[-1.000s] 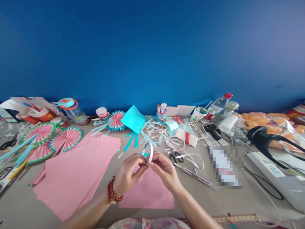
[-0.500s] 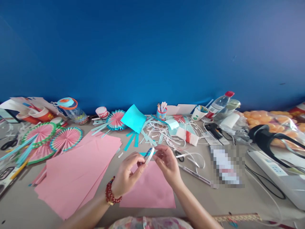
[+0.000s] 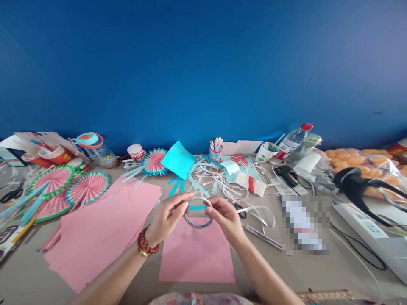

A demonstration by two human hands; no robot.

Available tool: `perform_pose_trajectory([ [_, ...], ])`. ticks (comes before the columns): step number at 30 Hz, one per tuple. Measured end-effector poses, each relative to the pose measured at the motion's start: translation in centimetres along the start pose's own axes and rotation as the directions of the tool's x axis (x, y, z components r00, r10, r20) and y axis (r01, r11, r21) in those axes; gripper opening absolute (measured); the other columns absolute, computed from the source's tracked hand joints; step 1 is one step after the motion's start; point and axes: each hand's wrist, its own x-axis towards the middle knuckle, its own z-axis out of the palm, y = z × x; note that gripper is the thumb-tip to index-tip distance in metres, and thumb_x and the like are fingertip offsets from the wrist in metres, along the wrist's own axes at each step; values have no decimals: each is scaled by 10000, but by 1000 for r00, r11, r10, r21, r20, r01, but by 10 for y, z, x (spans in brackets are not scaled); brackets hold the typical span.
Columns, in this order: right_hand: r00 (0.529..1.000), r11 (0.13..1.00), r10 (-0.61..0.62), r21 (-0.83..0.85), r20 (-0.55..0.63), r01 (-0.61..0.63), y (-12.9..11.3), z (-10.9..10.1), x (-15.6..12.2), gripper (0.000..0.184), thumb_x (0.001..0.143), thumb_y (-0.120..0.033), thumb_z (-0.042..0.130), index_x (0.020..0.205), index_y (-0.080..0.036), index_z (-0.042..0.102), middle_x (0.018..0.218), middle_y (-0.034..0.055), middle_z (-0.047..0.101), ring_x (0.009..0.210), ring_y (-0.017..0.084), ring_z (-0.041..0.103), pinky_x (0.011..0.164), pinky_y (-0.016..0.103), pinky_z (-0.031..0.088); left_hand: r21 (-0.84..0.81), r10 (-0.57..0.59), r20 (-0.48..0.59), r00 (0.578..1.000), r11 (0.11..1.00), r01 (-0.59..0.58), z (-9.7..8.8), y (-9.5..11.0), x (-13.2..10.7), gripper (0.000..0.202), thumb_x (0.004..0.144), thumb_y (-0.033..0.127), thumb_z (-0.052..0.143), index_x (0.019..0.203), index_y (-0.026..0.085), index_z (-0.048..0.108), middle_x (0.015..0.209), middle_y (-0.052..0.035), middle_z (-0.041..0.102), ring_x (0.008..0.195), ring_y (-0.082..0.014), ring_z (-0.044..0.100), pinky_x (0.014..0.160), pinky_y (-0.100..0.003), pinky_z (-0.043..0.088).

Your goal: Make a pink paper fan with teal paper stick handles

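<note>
A thin roll of white tape (image 3: pixel 197 226), with a bluish inner core, is held upright between my hands, its round opening facing me. My left hand (image 3: pixel 165 220) pinches its left edge between thumb and fingers. On the opposite edge, my right hand (image 3: pixel 226 219) grips it the same way. Below the roll lies a square sheet of pink paper (image 3: pixel 197 258) on the table. A short turquoise paper strip (image 3: pixel 197 208) shows through the ring.
Larger pink sheets (image 3: pixel 104 220) and pleated paper fans (image 3: pixel 88 186) lie to the left. Cut paper strips (image 3: pixel 206 173) are heaped behind my hands. To the right are a utility knife (image 3: pixel 265 238), scissors (image 3: pixel 241 210), a glue gun (image 3: pixel 287 174) and a power strip (image 3: pixel 372 233).
The tape roll has turned from nearly edge-on to face me, showing its full ring. My hands have moved slightly apart and hold it at both sides.
</note>
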Motion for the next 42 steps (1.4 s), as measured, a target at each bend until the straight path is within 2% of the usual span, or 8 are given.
perform_pose_trajectory([
  [12, 922, 964, -113, 267, 371, 10, -19, 0, 25, 396, 794, -315, 796, 1135, -211, 623, 875, 45, 709, 797, 184, 676, 727, 325, 547, -134, 60, -68, 996, 989, -69, -14, -3, 23, 278, 982, 313, 519, 1189, 209, 671, 888, -33, 669, 596, -86, 575, 623, -235, 523],
  [22, 845, 978, -178, 183, 504, 97, -21, 11, 35, 615, 844, -283, 750, 1393, -233, 477, 898, 39, 691, 870, 191, 658, 829, 375, 519, -152, -12, -103, 995, 988, -4, -16, -12, 26, 225, 984, 330, 501, 1135, 203, 607, 888, -25, 678, 581, -103, 621, 590, -243, 526],
  [28, 844, 996, -80, 76, 530, 47, -25, 9, 36, 262, 897, -365, 664, 1097, -195, 668, 919, 41, 628, 812, 158, 579, 716, 284, 500, 30, 128, -109, 986, 992, -126, -31, -2, 26, 251, 987, 302, 473, 1094, 196, 674, 1174, -105, 642, 1028, -215, 624, 860, -330, 511],
  [33, 865, 985, -94, -78, 493, 152, -30, 4, 41, 253, 944, -407, 562, 996, -183, 666, 817, 19, 609, 714, 147, 541, 649, 265, 461, 103, 159, 144, 977, 979, -174, -37, 19, 21, 182, 954, 314, 554, 924, 192, 686, 837, -44, 648, 805, -175, 601, 779, -305, 478],
  [36, 929, 870, -329, -327, 169, 368, -30, 4, 42, 138, 931, -309, 598, 1021, -208, 622, 893, 36, 624, 822, 182, 587, 739, 310, 478, 29, 52, 88, 995, 998, -54, -28, 21, 19, 182, 948, 329, 566, 894, 182, 658, 819, -34, 616, 762, -158, 583, 684, -264, 477],
  [38, 820, 697, -573, -518, 13, 495, -30, 6, 39, 118, 882, -206, 657, 985, -224, 602, 946, 49, 619, 908, 207, 590, 817, 352, 467, -72, 22, 10, 1000, 997, -21, -19, 19, 17, 160, 937, 322, 586, 886, 179, 635, 871, -42, 608, 802, -164, 596, 690, -264, 500],
  [40, 730, 560, -678, -586, 81, 585, -33, 9, 35, 154, 852, -142, 675, 951, -231, 599, 924, 48, 625, 908, 216, 591, 829, 371, 461, -96, 48, -47, 998, 994, -52, -10, 16, 15, 133, 916, 301, 621, 862, 181, 611, 887, -42, 593, 821, -167, 602, 695, -266, 516],
  [42, 751, 557, -627, -554, 208, 618, -35, 15, 30, 170, 847, -156, 689, 975, -231, 606, 914, 51, 641, 897, 222, 599, 807, 369, 471, 12, 124, -93, 988, 992, -123, -2, 14, 12, 115, 910, 264, 630, 838, 188, 583, 866, -34, 582, 810, -164, 598, 699, -268, 516],
])
